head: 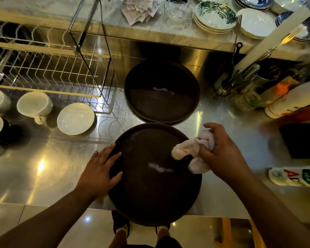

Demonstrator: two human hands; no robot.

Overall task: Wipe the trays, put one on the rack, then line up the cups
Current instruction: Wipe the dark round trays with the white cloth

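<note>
While wiping the near tray (150,190) overhanging the desk (222,122) edge: right hand (220,151) fingers clamped on the cloth (191,149) at the tray's right rim, unwiped centre leftward, left hand (98,169) fingers spread flat on its left rim.

Steel counter (222,122): two trays (150,185), cups (34,105), rack (52,72).
</note>
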